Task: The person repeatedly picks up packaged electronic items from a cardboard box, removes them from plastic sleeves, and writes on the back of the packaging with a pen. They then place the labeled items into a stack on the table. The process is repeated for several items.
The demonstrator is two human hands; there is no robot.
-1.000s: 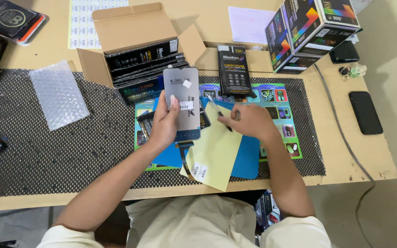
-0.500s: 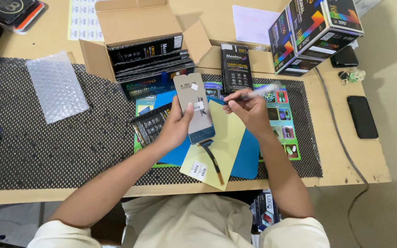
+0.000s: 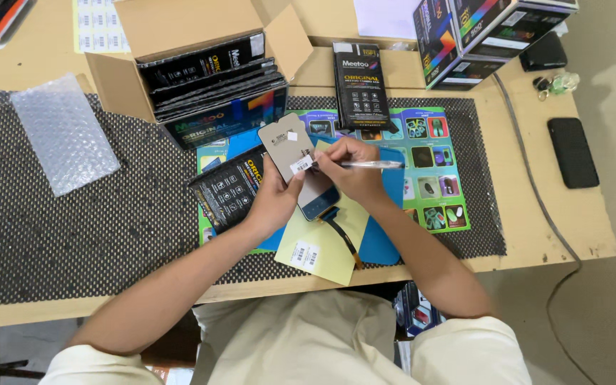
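My left hand (image 3: pixel 274 202) holds a grey phone display panel (image 3: pixel 292 151) tilted up, its dark flex cable (image 3: pixel 341 239) hanging below. A small white sticker is on the panel's back. My right hand (image 3: pixel 351 173) grips a silver pen (image 3: pixel 372 165) with its tip at that sticker. Under the hands lie a yellow paper envelope (image 3: pixel 320 246) with a barcode label and a blue mat (image 3: pixel 385 246). A flat black product box (image 3: pixel 227 187) lies just left of my left hand.
An open cardboard carton (image 3: pixel 180 28) of flat boxes stands at the back. Another black box (image 3: pixel 360 87) lies behind the hands. Bubble wrap (image 3: pixel 62 132) sits at left, stacked colourful boxes (image 3: pixel 479 32) at back right, and a black phone (image 3: pixel 572 152) at right. A cable runs along the right edge.
The panel has come down and closer to me in my left hand. My right hand has brought the pen tip onto the sticker on the panel's back.
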